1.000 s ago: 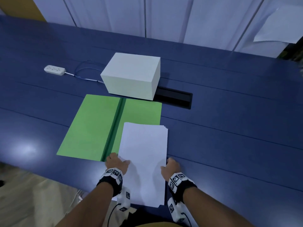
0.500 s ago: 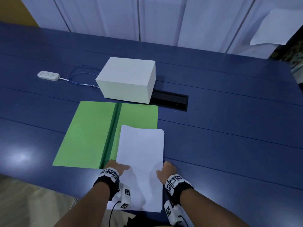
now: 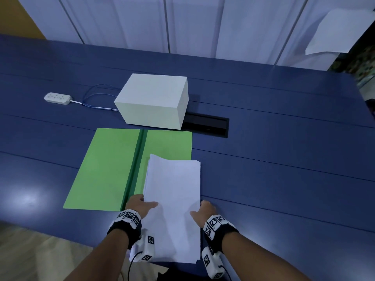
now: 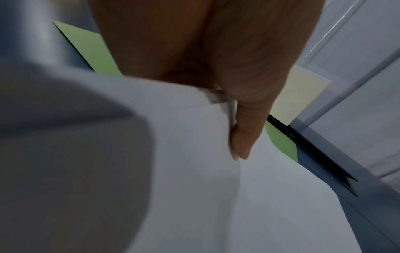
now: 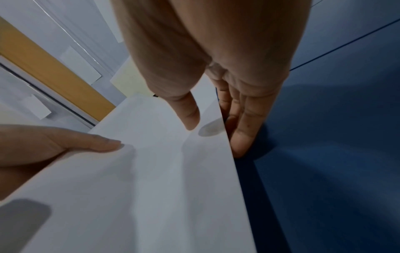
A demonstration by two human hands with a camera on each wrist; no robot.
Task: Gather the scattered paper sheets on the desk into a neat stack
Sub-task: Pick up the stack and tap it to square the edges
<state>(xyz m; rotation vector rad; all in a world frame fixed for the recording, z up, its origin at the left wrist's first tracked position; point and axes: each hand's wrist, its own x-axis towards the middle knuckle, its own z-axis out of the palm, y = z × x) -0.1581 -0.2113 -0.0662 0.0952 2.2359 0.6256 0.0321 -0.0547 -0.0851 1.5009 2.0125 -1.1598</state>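
A stack of white paper sheets (image 3: 172, 191) lies lengthwise at the near edge of the blue desk (image 3: 284, 179), its far end over the right half of an open green folder (image 3: 105, 169). My left hand (image 3: 140, 205) grips the stack's left edge, thumb on top (image 4: 242, 137) and fingers under the sheets. My right hand (image 3: 203, 211) grips the right edge, thumb (image 5: 188, 113) on top and fingers (image 5: 240, 133) beneath. The sheets (image 5: 140, 188) bow slightly between my hands, and their far corners are a little fanned. The near end overhangs the desk edge.
A white box (image 3: 154, 100) stands beyond the folder, beside a black cable slot (image 3: 207, 126) in the desk. A white power strip (image 3: 57, 97) with thin cables lies at the far left. White wall panels run behind the desk.
The stack has slid a little toward me and its far end has lifted slightly. Both hands keep their places on its two side edges.
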